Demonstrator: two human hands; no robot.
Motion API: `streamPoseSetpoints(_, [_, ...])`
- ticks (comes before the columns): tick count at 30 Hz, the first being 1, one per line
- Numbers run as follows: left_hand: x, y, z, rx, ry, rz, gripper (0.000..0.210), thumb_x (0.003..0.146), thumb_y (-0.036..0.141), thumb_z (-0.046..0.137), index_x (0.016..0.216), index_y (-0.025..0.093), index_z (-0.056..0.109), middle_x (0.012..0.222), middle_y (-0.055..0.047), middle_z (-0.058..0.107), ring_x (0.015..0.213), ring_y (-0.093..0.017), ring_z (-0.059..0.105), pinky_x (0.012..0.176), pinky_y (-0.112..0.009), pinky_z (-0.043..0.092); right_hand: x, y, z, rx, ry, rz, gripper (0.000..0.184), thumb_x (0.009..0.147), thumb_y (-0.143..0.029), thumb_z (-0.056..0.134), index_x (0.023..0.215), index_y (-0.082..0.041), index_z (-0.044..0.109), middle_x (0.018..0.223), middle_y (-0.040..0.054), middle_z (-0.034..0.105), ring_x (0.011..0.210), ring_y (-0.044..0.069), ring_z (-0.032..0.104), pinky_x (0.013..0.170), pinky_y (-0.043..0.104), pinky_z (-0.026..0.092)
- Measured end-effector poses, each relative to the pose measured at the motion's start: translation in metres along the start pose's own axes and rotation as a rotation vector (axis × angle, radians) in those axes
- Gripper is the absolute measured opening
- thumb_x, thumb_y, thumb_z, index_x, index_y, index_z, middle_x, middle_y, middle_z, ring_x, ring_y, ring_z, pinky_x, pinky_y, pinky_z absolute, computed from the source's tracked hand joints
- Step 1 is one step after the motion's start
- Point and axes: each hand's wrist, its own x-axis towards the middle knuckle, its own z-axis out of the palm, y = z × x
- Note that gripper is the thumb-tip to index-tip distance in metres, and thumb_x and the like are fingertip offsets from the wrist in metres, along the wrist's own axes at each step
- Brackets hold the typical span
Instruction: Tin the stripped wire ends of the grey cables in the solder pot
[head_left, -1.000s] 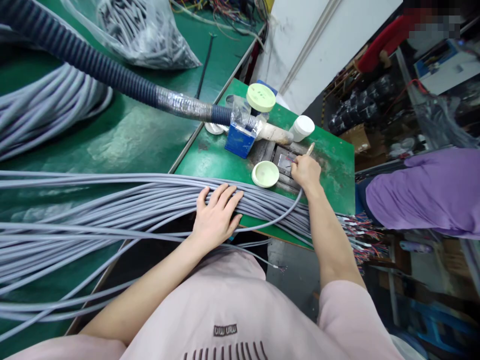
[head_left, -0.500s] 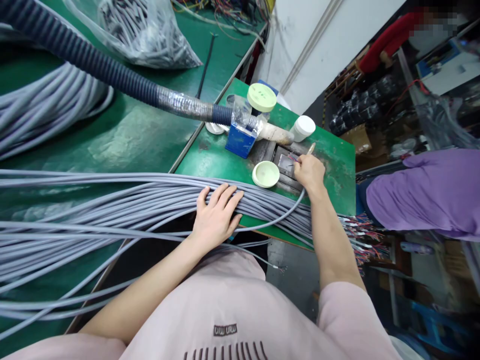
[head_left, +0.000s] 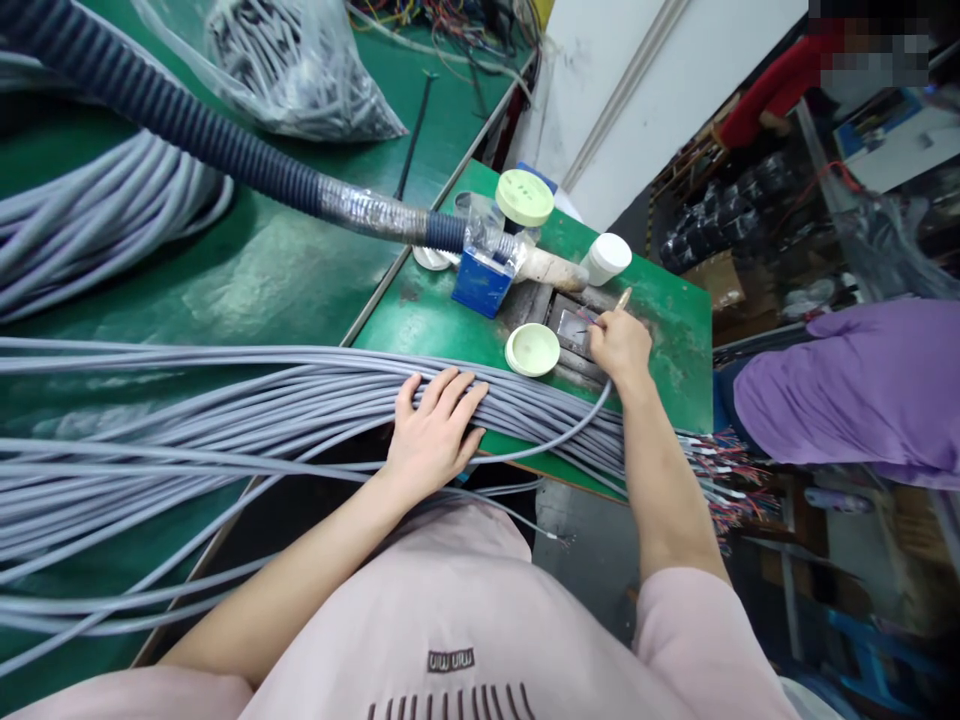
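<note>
My left hand (head_left: 435,430) lies with fingers spread on top of a thick bundle of grey cables (head_left: 300,400) running across the table. My right hand (head_left: 621,345) is closed on a single grey cable (head_left: 596,408) that curves up from the bundle. The thin coloured wires at its end reach over a small square metal pot (head_left: 574,328) with a shiny surface. A pale stick (head_left: 623,298) shows just beyond my right knuckles; whether I grip it too is hidden. A shallow pale-green dish (head_left: 532,350) sits left of the pot.
A ribbed dark hose (head_left: 247,150) ends in a taped nozzle by a blue box (head_left: 482,282). Behind stand a white jar (head_left: 607,258) and a green-lidded tub (head_left: 525,197). Stripped cable ends (head_left: 727,470) overhang the table's right edge. A person in purple (head_left: 855,390) is at right.
Both hands stay in nearly the same place, and the cable end remains over the pot. The view has shifted very slightly.
</note>
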Motion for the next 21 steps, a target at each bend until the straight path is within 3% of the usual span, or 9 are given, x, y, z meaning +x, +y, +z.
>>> streamPoseSetpoints(4, [0.000,0.000,0.000,0.004,-0.005,-0.001,0.046,0.091,0.034,0.050,0.136,0.022,0.047,0.140,-0.010,0.052,0.135,-0.028,0.041,0.114,-0.052,0.013,-0.028,0.001,-0.022,0.397,0.174,-0.082,0.018,0.083,-0.031,0.052,0.075,-0.018,0.063,0.078,0.0053,0.062,0.073,0.020,0.059,0.068,0.031,0.046])
streamPoseSetpoints(10, [0.000,-0.001,0.001,0.016,-0.003,0.002,0.046,0.092,0.034,0.049,0.136,0.021,0.046,0.140,-0.011,0.052,0.135,-0.028,0.041,0.113,-0.052,0.013,-0.088,-0.012,-0.041,0.906,0.221,-0.103,0.018,0.083,-0.035,0.059,0.073,-0.020,0.060,0.069,-0.0016,0.054,0.052,0.012,0.052,0.052,0.027,0.042])
streamPoseSetpoints(15, [-0.001,-0.001,0.002,0.020,0.009,0.015,0.048,0.091,0.034,0.051,0.137,0.021,0.046,0.140,-0.011,0.052,0.134,-0.029,0.041,0.113,-0.052,0.012,-0.114,-0.020,-0.033,0.981,0.309,-0.134,0.016,0.085,-0.034,0.061,0.077,-0.020,0.063,0.075,0.0006,0.057,0.060,0.014,0.055,0.057,0.029,0.046])
streamPoseSetpoints(21, [0.000,-0.001,0.002,-0.025,0.022,0.011,0.048,0.089,0.032,0.054,0.136,0.021,0.048,0.139,-0.012,0.053,0.134,-0.030,0.042,0.113,-0.053,0.013,-0.127,-0.024,-0.027,0.951,0.502,-0.331,0.003,0.083,-0.019,0.064,0.083,-0.021,0.067,0.080,0.0015,0.063,0.074,0.016,0.059,0.067,0.030,0.048])
